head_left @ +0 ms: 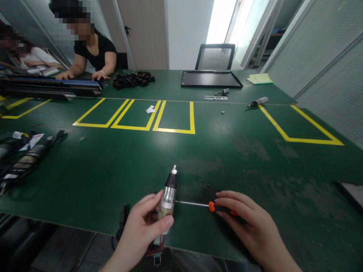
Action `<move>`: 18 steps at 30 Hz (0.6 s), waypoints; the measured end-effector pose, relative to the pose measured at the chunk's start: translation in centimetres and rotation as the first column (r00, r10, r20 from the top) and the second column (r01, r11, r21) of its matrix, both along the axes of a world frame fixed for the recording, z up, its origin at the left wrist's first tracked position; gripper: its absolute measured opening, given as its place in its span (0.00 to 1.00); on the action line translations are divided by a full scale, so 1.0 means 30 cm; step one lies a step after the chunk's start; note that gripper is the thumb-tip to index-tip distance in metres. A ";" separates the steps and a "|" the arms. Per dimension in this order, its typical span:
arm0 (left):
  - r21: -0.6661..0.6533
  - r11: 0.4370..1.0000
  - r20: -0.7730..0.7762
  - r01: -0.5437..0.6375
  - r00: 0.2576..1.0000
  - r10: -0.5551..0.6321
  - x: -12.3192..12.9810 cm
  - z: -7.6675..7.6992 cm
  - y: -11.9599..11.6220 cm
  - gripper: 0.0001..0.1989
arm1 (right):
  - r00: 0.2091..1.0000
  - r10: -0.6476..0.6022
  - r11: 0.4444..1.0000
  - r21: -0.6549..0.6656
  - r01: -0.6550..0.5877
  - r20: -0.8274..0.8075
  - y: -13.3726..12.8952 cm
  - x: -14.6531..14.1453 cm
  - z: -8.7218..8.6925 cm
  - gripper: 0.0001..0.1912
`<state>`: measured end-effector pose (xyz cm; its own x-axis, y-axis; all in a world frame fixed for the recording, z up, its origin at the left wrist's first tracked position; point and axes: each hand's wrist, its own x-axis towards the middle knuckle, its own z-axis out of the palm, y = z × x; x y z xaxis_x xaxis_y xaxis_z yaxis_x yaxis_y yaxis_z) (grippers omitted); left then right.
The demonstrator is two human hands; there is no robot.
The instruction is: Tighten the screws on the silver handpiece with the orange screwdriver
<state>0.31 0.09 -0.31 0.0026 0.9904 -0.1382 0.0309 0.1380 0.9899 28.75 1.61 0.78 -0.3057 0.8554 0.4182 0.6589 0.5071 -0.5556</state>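
My left hand [144, 223] is wrapped round a cylindrical electric tool [169, 198] with a black collar and a metal tip pointing away from me. Red wires and a small board hang from its lower end. In my right hand [244, 215] is a screwdriver [195, 204] with an orange and black handle, held level. Its shaft points left and the tip is at the right side of the tool's body; whether it touches a screw is too small to tell. Several tiny screws [206, 187] lie on the green table [127, 162] just beyond the screwdriver.
Wired tools [28, 158] lie at the left. Across the table are a black pile [133, 79], a dark framed panel [211, 79], a silver tool [258, 102] and yellow-green paper [260, 78]. Two people sit at the far left. Another panel edge [351, 192] shows at right.
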 end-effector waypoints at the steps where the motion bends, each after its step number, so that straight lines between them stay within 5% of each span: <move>1: 0.004 1.000 -0.001 -0.005 1.000 0.005 0.000 0.000 0.000 0.19 | 1.000 0.018 0.999 -0.027 -0.018 0.000 0.000 -0.001 0.005 0.12; 10: 0.008 1.000 0.007 -0.009 1.000 0.009 0.000 -0.003 -0.002 0.19 | 0.997 0.074 0.993 -0.092 -0.076 -0.024 -0.006 -0.010 0.027 0.11; 18: 0.003 1.000 0.007 -0.020 1.000 0.020 0.001 0.001 0.000 0.20 | 0.995 0.096 0.994 0.058 -0.094 -0.034 0.009 -0.003 0.009 0.10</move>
